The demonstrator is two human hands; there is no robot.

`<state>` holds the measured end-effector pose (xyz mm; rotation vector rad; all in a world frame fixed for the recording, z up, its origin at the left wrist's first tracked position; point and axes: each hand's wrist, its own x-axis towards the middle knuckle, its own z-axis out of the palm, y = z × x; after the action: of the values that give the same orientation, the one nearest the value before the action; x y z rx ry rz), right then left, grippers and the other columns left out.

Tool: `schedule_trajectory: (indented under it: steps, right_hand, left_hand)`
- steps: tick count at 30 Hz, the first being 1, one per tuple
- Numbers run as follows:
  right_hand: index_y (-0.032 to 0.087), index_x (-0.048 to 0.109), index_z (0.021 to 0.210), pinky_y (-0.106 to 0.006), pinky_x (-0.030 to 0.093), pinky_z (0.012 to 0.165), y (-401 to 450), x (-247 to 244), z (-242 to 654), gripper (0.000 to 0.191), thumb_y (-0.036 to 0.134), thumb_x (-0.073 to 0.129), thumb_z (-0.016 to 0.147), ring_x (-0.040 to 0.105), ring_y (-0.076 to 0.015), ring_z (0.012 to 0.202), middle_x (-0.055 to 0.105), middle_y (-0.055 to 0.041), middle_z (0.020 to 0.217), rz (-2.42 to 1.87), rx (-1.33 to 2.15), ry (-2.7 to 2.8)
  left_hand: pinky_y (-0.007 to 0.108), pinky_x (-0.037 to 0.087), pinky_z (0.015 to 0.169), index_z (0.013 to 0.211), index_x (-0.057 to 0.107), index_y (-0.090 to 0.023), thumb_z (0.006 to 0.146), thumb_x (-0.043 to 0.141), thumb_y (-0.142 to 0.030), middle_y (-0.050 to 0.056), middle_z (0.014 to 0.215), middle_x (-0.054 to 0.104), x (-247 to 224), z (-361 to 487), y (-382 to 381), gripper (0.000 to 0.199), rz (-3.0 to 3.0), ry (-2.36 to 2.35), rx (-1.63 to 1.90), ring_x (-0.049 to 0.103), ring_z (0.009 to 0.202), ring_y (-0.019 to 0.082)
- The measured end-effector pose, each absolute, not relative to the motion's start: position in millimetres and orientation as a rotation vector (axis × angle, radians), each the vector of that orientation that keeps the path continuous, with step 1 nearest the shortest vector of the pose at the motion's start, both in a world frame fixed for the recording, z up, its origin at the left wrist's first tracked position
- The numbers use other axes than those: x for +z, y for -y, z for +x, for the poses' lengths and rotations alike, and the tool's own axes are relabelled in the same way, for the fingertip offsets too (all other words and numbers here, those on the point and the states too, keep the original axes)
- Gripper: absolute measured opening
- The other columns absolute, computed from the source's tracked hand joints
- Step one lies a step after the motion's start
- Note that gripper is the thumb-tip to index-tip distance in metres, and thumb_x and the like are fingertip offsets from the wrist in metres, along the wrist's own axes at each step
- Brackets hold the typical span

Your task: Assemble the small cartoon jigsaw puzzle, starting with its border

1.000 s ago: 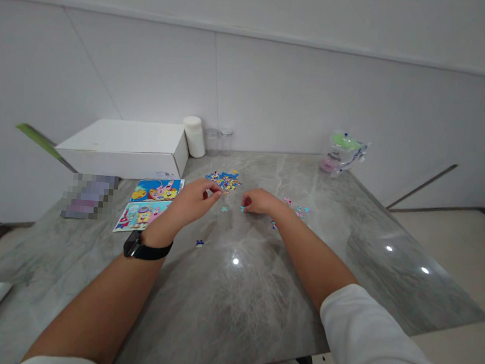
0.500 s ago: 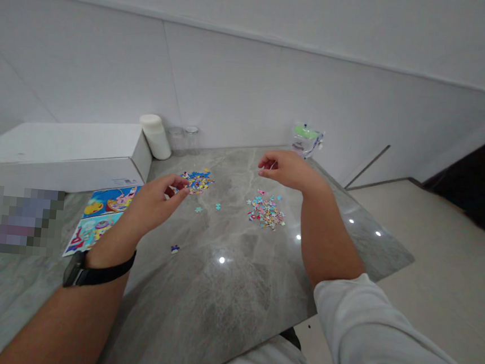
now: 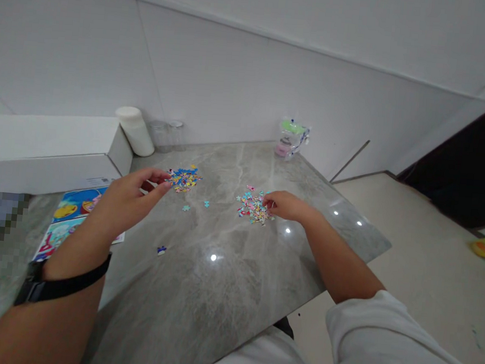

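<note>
My left hand (image 3: 133,198) is open, thumb and fingers apart, its fingertips beside a pile of mostly blue and yellow jigsaw pieces (image 3: 184,178). A black watch (image 3: 61,285) is on that wrist. My right hand (image 3: 287,205) has its curled fingers at the right side of a second pile of jigsaw pieces (image 3: 252,206), mostly pink, white and turquoise. Its fingertips are closed together; what is between them is too small to make out. Between the piles lie a turquoise piece (image 3: 206,204) and a pale green piece (image 3: 186,207). Nearer me is a dark blue piece (image 3: 161,250).
Colourful picture sheets (image 3: 66,212) lie partly under my left forearm. Behind stand a white box (image 3: 46,142), a white bottle (image 3: 135,132) and two clear glasses (image 3: 175,136). A clear plastic bag (image 3: 292,138) sits by the wall, near the grey table's (image 3: 215,304) far right corner.
My right hand has come down from above the table to the pink and turquoise pile. My left hand stays by the blue and yellow pile. The view has turned slightly right.
</note>
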<state>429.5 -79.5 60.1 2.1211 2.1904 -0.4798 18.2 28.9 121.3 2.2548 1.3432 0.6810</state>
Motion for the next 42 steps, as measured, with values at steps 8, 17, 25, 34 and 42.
schedule_trajectory:
  steps: [8, 17, 25, 34, 42]
  right_hand:
    - [0.02, 0.079, 0.114, -0.027, 0.048, 0.085, 81.9, 42.7, 421.4, 0.027, 0.019, 0.075, 0.087, 0.071, -0.0214, 0.099, 0.08, -0.0082, 0.111, 2.089, -0.473, -2.255]
    - [0.02, 0.078, 0.094, -0.026, 0.048, 0.078, 84.3, 51.9, 436.5, 0.009, 0.019, 0.072, 0.087, 0.07, -0.0179, 0.086, 0.079, -0.0034, 0.095, 2.154, -0.661, -2.281]
    - [0.018, 0.079, 0.104, -0.027, 0.048, 0.083, 88.7, 47.6, 477.4, 0.018, 0.019, 0.065, 0.093, 0.071, -0.0196, 0.093, 0.081, -0.0093, 0.106, 2.487, -0.193, -2.018]
    - [0.021, 0.082, 0.115, -0.03, 0.051, 0.089, 87.4, 54.2, 481.0, 0.027, 0.021, 0.063, 0.096, 0.074, -0.0217, 0.099, 0.083, -0.0086, 0.113, 2.348, -0.234, -2.034]
    - [0.022, 0.081, 0.115, -0.03, 0.051, 0.085, 19.7, 86.3, 437.9, 0.026, 0.018, 0.071, 0.091, 0.074, -0.0218, 0.097, 0.083, -0.008, 0.11, 2.202, -0.283, -2.18]
  left_hand:
    - [0.032, 0.052, 0.072, 0.122, 0.073, -0.023, 0.091, 0.057, -0.064, 0.004, 0.099, 0.077, 123.3, 15.5, -27.7, 0.054, 2.221, -1.353, 0.676, 0.065, 0.072, 0.019]
    - [0.031, 0.051, 0.07, 0.122, 0.073, -0.022, 0.091, 0.058, -0.063, 0.004, 0.097, 0.077, 125.6, 15.1, -26.7, 0.053, 2.219, -1.345, 0.672, 0.065, 0.073, 0.02]
    - [0.032, 0.052, 0.073, 0.123, 0.073, -0.021, 0.091, 0.059, -0.061, 0.004, 0.099, 0.076, 125.1, 13.6, -26.5, 0.053, 2.207, -1.317, 0.687, 0.064, 0.073, 0.018]
    - [0.032, 0.053, 0.073, 0.122, 0.071, -0.022, 0.092, 0.058, -0.062, 0.004, 0.099, 0.077, 117.1, 17.0, -30.9, 0.052, 2.218, -1.225, 0.621, 0.064, 0.076, 0.02]
    - [0.031, 0.051, 0.068, 0.132, 0.066, -0.022, 0.091, 0.056, -0.06, 0.006, 0.098, 0.076, 105.0, 12.2, -36.6, 0.057, 2.184, -1.137, 0.7, 0.065, 0.08, 0.021]
